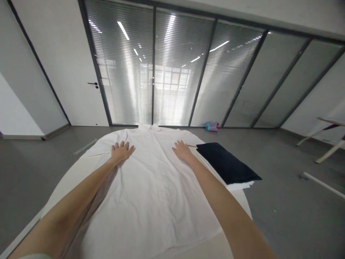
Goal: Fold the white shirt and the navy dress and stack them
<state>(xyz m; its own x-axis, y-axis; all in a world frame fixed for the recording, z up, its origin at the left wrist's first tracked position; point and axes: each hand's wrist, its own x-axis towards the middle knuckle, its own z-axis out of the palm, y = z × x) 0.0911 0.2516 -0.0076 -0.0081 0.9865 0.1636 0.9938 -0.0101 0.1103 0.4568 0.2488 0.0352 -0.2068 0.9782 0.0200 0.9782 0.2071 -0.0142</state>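
Note:
A white button-up shirt (151,187) lies spread on a pale rounded table (67,180), its collar at the far edge and its hem toward me. My left hand (121,151) rests on the shirt's upper left, fingers spread and palm down. On the upper right of the shirt lies my right hand (182,149), flat with its fingers stretched out. Neither hand grips the cloth. Just right of my right forearm, a folded dark navy garment (228,162) sits on top of folded white cloth (240,185) at the table's right side.
Grey floor (283,172) surrounds the table. Beyond it stand glass partitions with blinds (175,72) and a white door (81,90) at left. A blue and pink patterned object (212,126) is on the floor by the glass. At right are wooden furniture legs (330,151).

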